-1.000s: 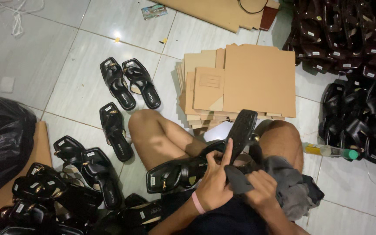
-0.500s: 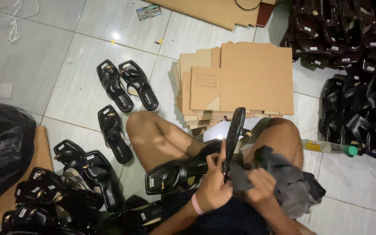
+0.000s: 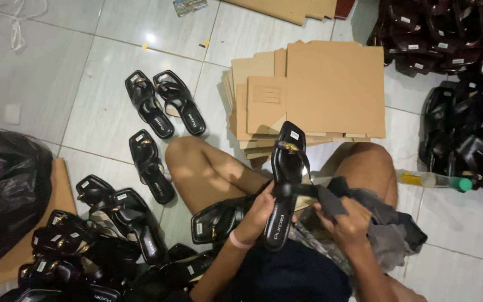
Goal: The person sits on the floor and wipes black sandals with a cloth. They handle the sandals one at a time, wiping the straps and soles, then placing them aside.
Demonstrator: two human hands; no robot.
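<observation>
Sandal held over the lap, cloth pressed to its strap

Sandal (image 3: pixel 285 184), black with a square toe and a small gold buckle, sits upright in our grip above our lap, toe pointing away from us toward the stack of flattened cardboard boxes (image 3: pixel 314 95). Our left hand (image 3: pixel 258 215) is wrapped around its heel half, fingers closed on the sole, a pink band on the wrist. Our right hand (image 3: pixel 349 221) is closed on a dark grey cloth (image 3: pixel 331 201), pinching a fold of it against the strap across the middle of the sandal; the rest of the cloth trails over our right thigh.

We sit on the tiled floor (image 3: pixel 74 84) with bare knees bent. Another black sandal (image 3: pixel 219 221) lies against our left leg, just beside the held one. A pair of sandals (image 3: pixel 163 103) lies side by side farther out on the tiles, and a single sandal (image 3: pixel 149 165) rests nearer our left knee. A heap of black sandals (image 3: pixel 90 240) crowds our left side, next to a black plastic bag (image 3: pixel 6 196). More black sandals are piled at our right (image 3: pixel 465 134), and a clear bottle with a green cap (image 3: pixel 434 180) lies on the floor just beside our right knee
</observation>
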